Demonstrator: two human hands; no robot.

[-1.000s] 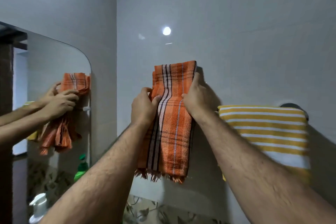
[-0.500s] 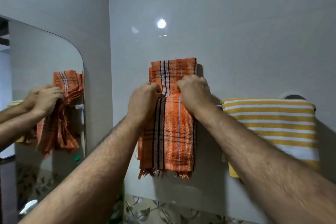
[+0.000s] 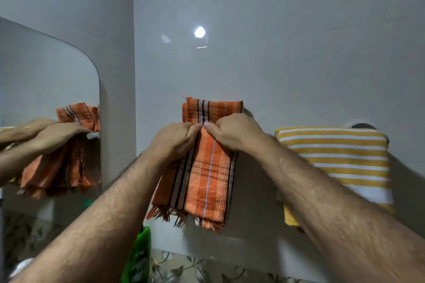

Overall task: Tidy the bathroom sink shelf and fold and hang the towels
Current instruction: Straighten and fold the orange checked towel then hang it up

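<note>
On the wall rail, the orange plaid towel (image 3: 208, 163) is draped folded, top fold above the hands, fringed end hanging below. It is pinched near the rail line by both hands, knuckles nearly touching at the middle: left hand (image 3: 176, 141) with fingers curled into the cloth, right hand (image 3: 232, 132) with thumb and fingers bunched on the front layer. Grip at the centre is judged to be for squaring the fold and evening the drop, so the towel does not slide off one side. Rail itself is hidden behind cloth; only a dark mount (image 3: 363, 126) is seen at the far right.

Yellow striped towel (image 3: 333, 156) is already hung just beside, right of the orange one, not touching it. Spacing is presumably kept so both dry flat.

Mirror (image 3: 46, 99) at left repeats the hands and towel. Green bottle (image 3: 138, 257) is seen at the bottom edge; label print is present but blurred, unreadable. No other writing is visible.
</note>
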